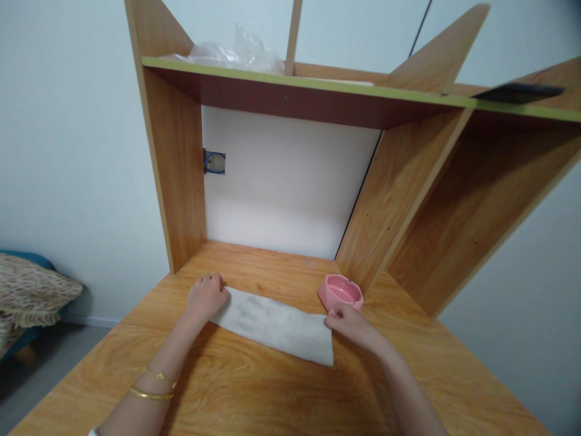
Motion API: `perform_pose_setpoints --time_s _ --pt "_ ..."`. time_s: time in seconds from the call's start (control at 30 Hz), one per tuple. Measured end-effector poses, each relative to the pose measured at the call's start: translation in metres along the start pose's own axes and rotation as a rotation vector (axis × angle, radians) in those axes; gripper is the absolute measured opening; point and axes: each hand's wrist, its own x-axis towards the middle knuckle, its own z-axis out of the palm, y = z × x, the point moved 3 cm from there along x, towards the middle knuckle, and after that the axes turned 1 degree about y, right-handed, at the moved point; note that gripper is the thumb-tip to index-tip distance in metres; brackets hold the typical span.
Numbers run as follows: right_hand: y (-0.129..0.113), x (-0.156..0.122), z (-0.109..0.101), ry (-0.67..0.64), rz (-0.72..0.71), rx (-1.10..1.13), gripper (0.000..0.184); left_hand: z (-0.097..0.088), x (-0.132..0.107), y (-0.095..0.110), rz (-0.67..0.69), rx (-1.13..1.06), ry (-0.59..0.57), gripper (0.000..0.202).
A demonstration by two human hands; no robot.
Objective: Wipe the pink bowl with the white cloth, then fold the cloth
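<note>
A long whitish cloth (276,325) with grey smudges lies folded into a strip on the wooden desk (254,387). My left hand (206,298) is closed on its left end, the fingers curled over the edge. At the far right corner, my right hand (347,321) pinches the cloth between thumb and fingers. Just behind that hand stands a pink ashtray (340,292) with notches in its rim, its front partly covered by the hand.
Wooden uprights (175,163) carry a shelf (318,100) over the desk. On the shelf lie a clear plastic bag (236,56) and a dark flat object (517,92). An open wall socket box (215,162) shows blue wire. A patterned blanket (34,293) hangs at far left.
</note>
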Motion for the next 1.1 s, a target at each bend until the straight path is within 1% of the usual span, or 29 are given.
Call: perform_pose_setpoints --time_s 0.1,0.13,0.23,0.33,0.37,0.43,0.53,0.6,0.7,0.83,0.93,1.03,1.1 --pt "0.01 -0.003 0.0 -0.073 0.049 -0.096 0.013 0.004 0.001 0.0 0.013 -0.028 -0.013 0.019" --pt "0.012 -0.004 0.001 -0.078 0.062 -0.118 0.013 0.005 0.002 0.0 0.019 -0.039 -0.016 0.018" --pt "0.015 -0.004 0.001 -0.032 0.055 -0.154 0.013 0.006 0.003 0.0 0.032 -0.069 -0.006 0.017" --pt "0.016 -0.003 -0.001 0.012 0.046 -0.167 0.026 0.005 0.005 0.003 0.078 -0.11 0.034 0.016" --pt "0.017 -0.002 0.0 0.005 0.054 -0.168 0.027 0.004 0.005 0.007 0.121 -0.15 0.051 0.016" --pt "0.019 -0.001 0.001 -0.027 0.079 -0.159 0.023 0.002 0.002 0.018 0.252 -0.269 0.065 0.016" --pt "0.02 -0.001 0.001 -0.06 0.087 -0.116 0.013 0.001 -0.011 0.041 0.465 -0.412 0.0 0.017" --pt "0.018 -0.001 0.0 -0.066 0.071 -0.096 0.011 0.001 -0.023 0.055 0.572 -0.421 -0.061 0.017" --pt "0.012 -0.004 -0.003 -0.066 0.065 -0.006 0.01 0.005 -0.04 0.071 0.672 -0.361 -0.134 0.019" --pt "-0.004 -0.01 -0.009 -0.103 0.094 0.238 0.011 0.011 -0.052 0.078 0.697 -0.334 -0.163 0.03" --pt "-0.02 -0.016 -0.018 -0.127 0.108 0.361 0.011 0.013 -0.053 0.078 0.694 -0.325 -0.156 0.03" --pt "-0.03 -0.019 -0.026 -0.126 0.108 0.404 0.009 0.013 -0.053 0.079 0.704 -0.323 -0.147 0.029" --pt "-0.029 -0.018 -0.027 -0.135 0.136 0.339 0.008 0.014 -0.054 0.081 0.703 -0.319 -0.156 0.03"
